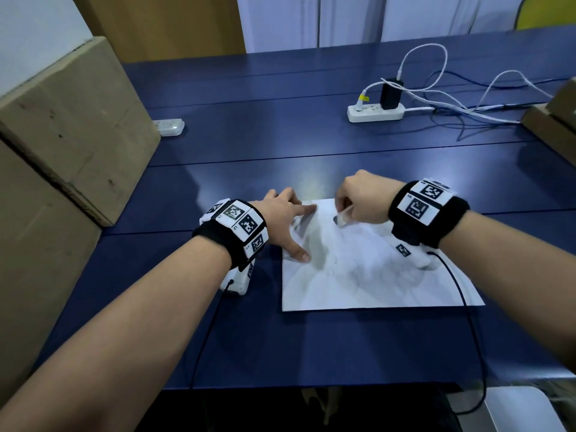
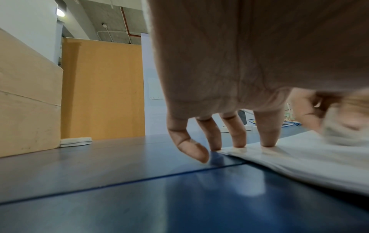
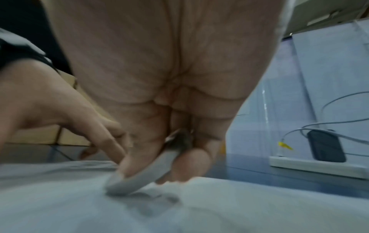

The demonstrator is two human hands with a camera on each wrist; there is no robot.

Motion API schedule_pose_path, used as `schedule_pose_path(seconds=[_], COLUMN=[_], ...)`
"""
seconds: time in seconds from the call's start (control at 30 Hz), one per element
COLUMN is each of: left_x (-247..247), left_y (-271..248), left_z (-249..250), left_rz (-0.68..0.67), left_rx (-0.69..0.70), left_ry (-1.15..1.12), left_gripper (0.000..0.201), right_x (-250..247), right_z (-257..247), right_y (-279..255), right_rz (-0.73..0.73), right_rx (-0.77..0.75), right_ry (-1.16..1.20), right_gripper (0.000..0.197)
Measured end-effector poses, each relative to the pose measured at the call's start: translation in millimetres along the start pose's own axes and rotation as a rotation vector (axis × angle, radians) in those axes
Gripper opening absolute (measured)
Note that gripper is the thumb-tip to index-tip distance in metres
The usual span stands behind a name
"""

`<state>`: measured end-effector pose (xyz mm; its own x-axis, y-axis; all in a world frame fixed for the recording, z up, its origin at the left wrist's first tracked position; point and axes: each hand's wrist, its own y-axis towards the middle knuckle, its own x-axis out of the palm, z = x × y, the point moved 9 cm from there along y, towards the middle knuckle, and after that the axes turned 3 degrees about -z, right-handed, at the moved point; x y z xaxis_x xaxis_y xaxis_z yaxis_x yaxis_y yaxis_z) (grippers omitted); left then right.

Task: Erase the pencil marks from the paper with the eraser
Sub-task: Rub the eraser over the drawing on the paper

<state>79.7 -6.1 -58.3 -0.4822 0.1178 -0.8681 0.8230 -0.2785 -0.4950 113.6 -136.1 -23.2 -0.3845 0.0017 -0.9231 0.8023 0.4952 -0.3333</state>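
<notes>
While rubbed near its far edge, paper flat on blue table — pinned at far-left corner by left hand, fingers straight and spread, thumb on left edge, presumably against sliding. Eraser pinched between thumb and curled fingers of right hand, tilted, lower end on sheet. Faint grey pencil marks nearer the body — apparently not yet cleared.

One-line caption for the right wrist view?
Right hand pinches the eraser against the paper.
</notes>
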Motion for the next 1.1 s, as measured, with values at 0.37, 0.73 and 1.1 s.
schedule_pose_path(seconds=[0.37,0.73,1.1], left_x=[1.2,0.6,1.0], left_y=[0.8,0.2,1.2], left_z=[-0.7,-0.5,-0.5], left_rz=[-0.011,-0.006,0.004], left_rx=[-0.002,0.005,0.008], left_ry=[-0.009,-0.019,-0.02], left_gripper=[0.116,0.115,0.116], right_x=[-6.2,-5.2,1.0], right_z=[1.9,-0.5,-10.2], right_y=[6.6,6.3,9.4], right_rz=[0.069,0.04,0.02], right_rx=[0.001,-0.012,-0.031], right_ry=[-0.028,0.005,-0.088], right_gripper=[0.016,0.017,0.017])
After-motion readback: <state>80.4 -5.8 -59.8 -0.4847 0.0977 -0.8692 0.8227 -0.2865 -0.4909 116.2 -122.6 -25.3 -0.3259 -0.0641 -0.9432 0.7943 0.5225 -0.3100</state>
